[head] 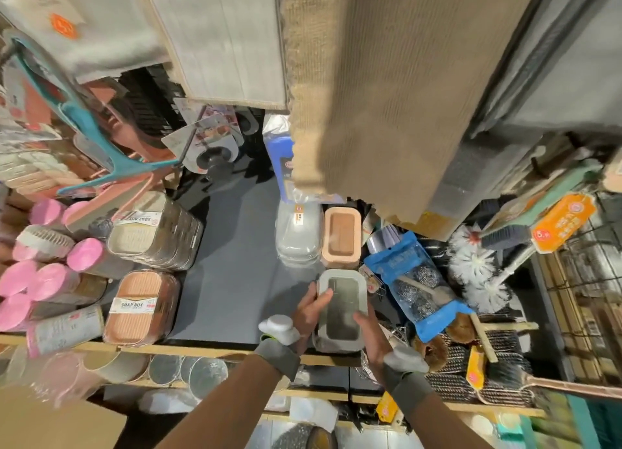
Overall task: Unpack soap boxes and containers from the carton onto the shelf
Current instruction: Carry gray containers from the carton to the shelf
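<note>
Both hands are clamped on one grey container (340, 309), a rounded box with a lid, which sits at the front of the dark shelf (235, 263), towards its right side. The left hand (311, 309) grips the container's left edge with the thumb laid over the lid; the right hand (372, 330) holds the near right corner, fingers curled round the side. Each wrist wears a grey strap (with a pale lump on top). Just behind the grey container stands a peach container (341, 238), and left of that a stack of clear containers (298, 236). Just beside the grey container on the right lies a blue packet of steel scourers (417, 280), with white brushes (474, 263) beyond it. On the left of the shelf, well apart from the hands, stand two stacks of soap boxes (141, 309), one peach and one pale, next to pink rolls (20, 277). A brown carton (50, 418) shows blurred at the lower left corner. A beige mat (387, 95) hangs overhead.
</note>
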`<state>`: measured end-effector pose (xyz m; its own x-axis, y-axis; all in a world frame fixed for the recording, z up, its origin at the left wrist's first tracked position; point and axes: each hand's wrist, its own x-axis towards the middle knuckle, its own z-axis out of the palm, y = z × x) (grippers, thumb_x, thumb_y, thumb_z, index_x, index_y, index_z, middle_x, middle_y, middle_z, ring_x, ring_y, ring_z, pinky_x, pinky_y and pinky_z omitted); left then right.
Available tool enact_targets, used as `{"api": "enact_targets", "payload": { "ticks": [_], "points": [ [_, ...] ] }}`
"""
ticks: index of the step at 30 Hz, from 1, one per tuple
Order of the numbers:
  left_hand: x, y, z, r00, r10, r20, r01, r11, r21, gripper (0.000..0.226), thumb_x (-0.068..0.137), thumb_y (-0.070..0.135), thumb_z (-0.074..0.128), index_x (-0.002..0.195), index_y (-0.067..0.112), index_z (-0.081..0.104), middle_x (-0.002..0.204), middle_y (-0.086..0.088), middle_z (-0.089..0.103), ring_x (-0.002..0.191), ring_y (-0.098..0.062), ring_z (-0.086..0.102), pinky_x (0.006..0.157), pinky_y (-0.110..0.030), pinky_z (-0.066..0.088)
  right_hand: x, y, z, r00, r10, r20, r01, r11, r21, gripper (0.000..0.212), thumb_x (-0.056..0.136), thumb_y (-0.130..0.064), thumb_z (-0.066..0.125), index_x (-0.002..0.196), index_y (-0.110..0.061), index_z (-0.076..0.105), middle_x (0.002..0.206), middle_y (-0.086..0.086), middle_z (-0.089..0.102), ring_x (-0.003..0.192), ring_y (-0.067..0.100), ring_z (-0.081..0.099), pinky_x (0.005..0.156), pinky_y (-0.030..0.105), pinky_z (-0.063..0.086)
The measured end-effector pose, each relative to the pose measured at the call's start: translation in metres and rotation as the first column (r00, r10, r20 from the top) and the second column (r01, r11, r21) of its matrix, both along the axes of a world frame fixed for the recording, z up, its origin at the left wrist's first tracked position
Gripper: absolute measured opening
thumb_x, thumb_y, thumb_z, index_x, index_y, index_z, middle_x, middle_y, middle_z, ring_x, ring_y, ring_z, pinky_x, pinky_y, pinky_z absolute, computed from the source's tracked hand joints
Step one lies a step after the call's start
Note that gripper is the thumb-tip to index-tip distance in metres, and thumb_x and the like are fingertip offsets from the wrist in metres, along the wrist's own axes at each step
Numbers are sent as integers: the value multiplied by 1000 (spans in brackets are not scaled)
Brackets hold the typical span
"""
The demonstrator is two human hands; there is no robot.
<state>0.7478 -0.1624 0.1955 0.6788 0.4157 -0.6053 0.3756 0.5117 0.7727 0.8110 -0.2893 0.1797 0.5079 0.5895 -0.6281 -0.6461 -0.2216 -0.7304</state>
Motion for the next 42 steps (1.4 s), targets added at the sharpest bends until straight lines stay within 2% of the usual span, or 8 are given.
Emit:
{"api": "enact_targets", "payload": {
  "ticks": [7, 12, 15, 19, 26, 30, 34, 42],
  "points": [
    [-6, -5, -13, 1000, -25, 18, 27, 993, -114, 59, 77, 24, 56, 133, 6, 46, 116, -11, 63, 100, -18, 65, 80, -27, 53, -7, -2, -7, 993, -106, -45, 107, 994, 32, 39, 96, 1, 41, 135, 5, 41, 104, 11, 64, 70, 1, 68, 58, 10, 49],
    [-8, -7, -23, 998, 24, 60, -12, 981, -196, 56, 79, 26, 60, 131, 10, 48, 124, -21, 57, 112, -33, 55, 102, -48, 43, -5, 2, -9, 984, -166, -67, 172, 981, 92, 90, 65, -60, 74, 132, -13, 37, 104, -6, 70, 91, -1, 66, 75, 16, 52],
    [-8, -8, -27, 997, 36, 71, -21, 979, -202, 52, 79, 25, 58, 129, 12, 50, 125, -21, 56, 114, -35, 53, 104, -50, 39, -13, -3, -13, 972, -202, -123, 224, 951, 211, 51, 90, -36, 52, 132, -14, 32, 97, -16, 72, 90, -2, 67, 74, 15, 53],
    [-10, -8, -28, 996, 24, 85, -4, 974, -229, 48, 81, 27, 55, 128, 16, 51, 124, -17, 58, 114, -31, 55, 102, -46, 43, -14, 2, 5, 947, -250, -202, 293, 929, 224, 94, 44, -55, 86, 121, -16, 48, 90, -2, 75, 82, 10, 71, 63, 22, 55],
    [-16, -11, -39, 997, 25, 69, -9, 972, -233, 79, 71, 43, 70, 141, 18, 42, 132, -12, 57, 122, -30, 54, 108, -49, 38, -19, -1, -5, 918, -306, -252, 351, 923, 157, 77, 71, -47, 64, 133, -8, 42, 109, 13, 65, 105, 28, 64, 64, 24, 56],
    [-15, -11, -40, 995, 54, 80, -33, 968, -249, 77, 74, 39, 68, 142, 16, 39, 134, -12, 56, 123, -29, 53, 109, -50, 37, -19, -3, -10, 926, -303, -226, 345, 922, 177, 66, 81, -45, 64, 131, -8, 44, 109, 15, 66, 78, 9, 70, 61, 20, 55],
    [-15, -13, -34, 995, 36, 90, -16, 978, -210, 57, 83, 33, 58, 136, 17, 47, 131, -14, 57, 123, -31, 53, 108, -49, 38, -17, -1, -2, 957, -260, -127, 280, 943, 181, 104, 46, -64, 82, 129, -13, 45, 108, 3, 70, 93, 12, 69, 71, 23, 55],
    [-19, -13, -27, 994, -15, 107, 30, 990, -137, 54, 85, 37, 57, 135, 19, 48, 132, -15, 56, 124, -32, 52, 107, -52, 37, -21, -1, -2, 966, -244, -87, 257, 948, 189, 80, 62, -57, 75, 125, -17, 47, 104, -1, 72, 98, 19, 67, 71, 25, 55]
  ]
}}
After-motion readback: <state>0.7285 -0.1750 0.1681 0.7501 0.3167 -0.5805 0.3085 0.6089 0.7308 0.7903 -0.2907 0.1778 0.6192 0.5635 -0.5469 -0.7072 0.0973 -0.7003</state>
